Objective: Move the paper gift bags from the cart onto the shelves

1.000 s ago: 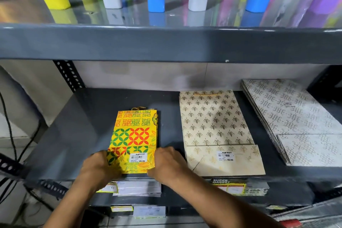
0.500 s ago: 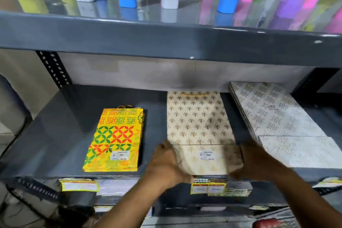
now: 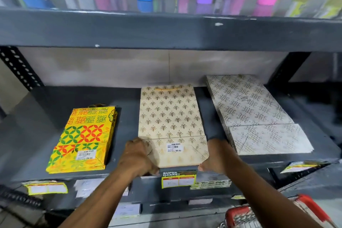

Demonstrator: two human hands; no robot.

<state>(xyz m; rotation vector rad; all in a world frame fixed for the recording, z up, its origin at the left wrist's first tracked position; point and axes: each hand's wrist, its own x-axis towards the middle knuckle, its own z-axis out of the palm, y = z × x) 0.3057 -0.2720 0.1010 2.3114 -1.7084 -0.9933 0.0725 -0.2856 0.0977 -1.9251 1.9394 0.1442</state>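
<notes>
Cream gold-motif flat paper gift bag stack [image 3: 169, 116] lay mid-frame on grey metal shelf [image 3: 127, 102], long axis running front to back. Left hand [image 3: 137, 157] and right hand [image 3: 216, 155] clasped near corners, fingers curled, equally near.

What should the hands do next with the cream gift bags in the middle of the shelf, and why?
Probably let go and reach back to the cart. The cream bags already lie flat on the shelf, squared between the yellow bags and the white bags, with the left hand and right hand only pressing their front corners.
</notes>
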